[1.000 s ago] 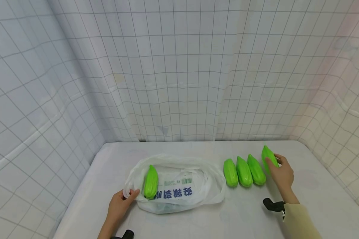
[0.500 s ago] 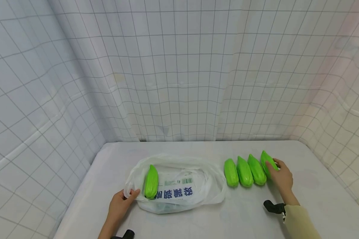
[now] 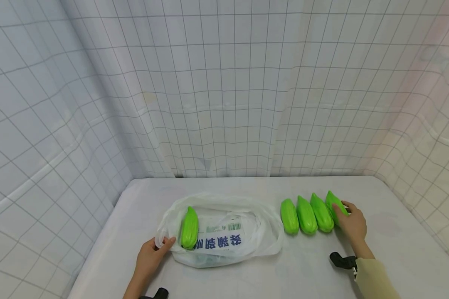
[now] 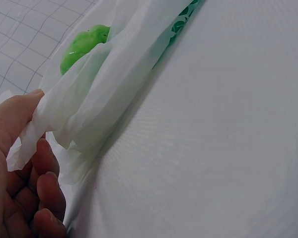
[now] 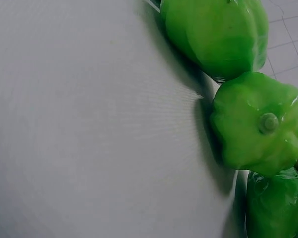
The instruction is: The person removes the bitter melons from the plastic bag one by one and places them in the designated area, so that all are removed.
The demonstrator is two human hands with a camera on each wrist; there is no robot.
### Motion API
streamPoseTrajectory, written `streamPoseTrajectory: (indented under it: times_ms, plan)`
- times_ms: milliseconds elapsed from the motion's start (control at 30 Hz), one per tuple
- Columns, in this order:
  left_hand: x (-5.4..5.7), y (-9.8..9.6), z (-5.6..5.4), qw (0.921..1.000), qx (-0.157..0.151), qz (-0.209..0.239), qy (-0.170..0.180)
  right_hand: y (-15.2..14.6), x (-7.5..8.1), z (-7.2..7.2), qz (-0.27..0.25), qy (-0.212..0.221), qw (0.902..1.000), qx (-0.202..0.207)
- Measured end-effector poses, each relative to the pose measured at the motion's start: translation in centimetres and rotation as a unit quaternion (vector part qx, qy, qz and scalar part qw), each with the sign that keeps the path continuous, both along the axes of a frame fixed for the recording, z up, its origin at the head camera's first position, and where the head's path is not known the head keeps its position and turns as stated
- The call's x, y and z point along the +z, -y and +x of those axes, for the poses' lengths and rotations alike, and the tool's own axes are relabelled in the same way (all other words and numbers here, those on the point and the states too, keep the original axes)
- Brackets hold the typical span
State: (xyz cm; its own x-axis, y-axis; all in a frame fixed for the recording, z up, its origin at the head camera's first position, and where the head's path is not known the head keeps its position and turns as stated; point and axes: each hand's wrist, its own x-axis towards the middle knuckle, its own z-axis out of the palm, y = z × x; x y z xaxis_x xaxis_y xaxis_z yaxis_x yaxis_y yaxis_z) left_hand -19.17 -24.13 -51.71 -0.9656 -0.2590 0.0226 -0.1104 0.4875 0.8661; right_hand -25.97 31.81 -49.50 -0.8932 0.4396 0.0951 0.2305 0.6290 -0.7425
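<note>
My left hand [image 3: 152, 256] pinches the left edge of a white plastic bag [image 3: 224, 259] between thumb and fingers; the left wrist view shows its thin film [image 4: 97, 94] gathered there. Inside the bag lies one glossy green ribbed gourd [image 3: 189, 228] with a pointed tip. At the right, my right hand [image 3: 353, 224] grips another such gourd [image 3: 333, 202] at the end of a row, thumb across its near side. Beside it, close together, lie three more gourds: one [image 3: 321, 212], one [image 3: 307, 215] and one [image 3: 289, 216]. The right wrist view shows a gourd's stem end [image 5: 260, 124].
A white cloth covers the table [image 3: 284, 274]. Behind and at both sides hang white curtains [image 3: 224, 104] with a dark grid. Blue lettering and a barcode [image 3: 233, 226] show on the bag. Its right end comes right up to the row of gourds.
My right hand has brought the last gourd slightly nearer and down, up against the row. The left hand and the bag have stayed put.
</note>
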Motion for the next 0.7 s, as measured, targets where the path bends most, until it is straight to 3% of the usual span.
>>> streamPoseTrajectory:
  times_ms: [700]
  plan:
    - [0.09, 0.01, 0.15, 1.0, -0.003, -0.005, -0.004, 0.3, -1.0, 0.18, 0.003, -0.029, 0.9996, -0.007]
